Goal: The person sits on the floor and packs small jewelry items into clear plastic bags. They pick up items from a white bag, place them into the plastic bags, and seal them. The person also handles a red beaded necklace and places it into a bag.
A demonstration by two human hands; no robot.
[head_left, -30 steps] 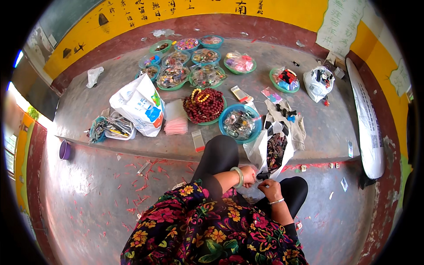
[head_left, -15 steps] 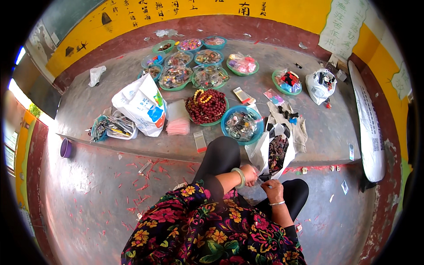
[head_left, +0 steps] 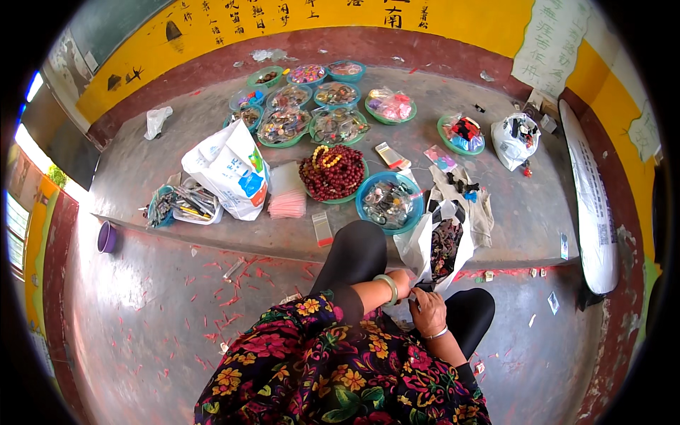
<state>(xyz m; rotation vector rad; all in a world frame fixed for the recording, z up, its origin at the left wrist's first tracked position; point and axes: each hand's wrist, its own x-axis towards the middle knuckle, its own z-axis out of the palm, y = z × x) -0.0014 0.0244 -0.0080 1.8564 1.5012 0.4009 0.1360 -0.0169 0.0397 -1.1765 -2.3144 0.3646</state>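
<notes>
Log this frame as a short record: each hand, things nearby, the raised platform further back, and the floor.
Left hand: fingers curled, pale bangle on its wrist; grip unclear
Right hand: beside the left, silver-coloured bracelet on its wrist; small dark item near its fingertips, held or not unclear
Nearby: open white bag with dark patterned contents; blue basin of small items
Platform: dark red beads; behind, green basin with pink items
Floor: purple bucket, scattered red scraps

Dark floral top (head_left: 312, 361), 2 bracelets (head_left: 392, 286)
</notes>
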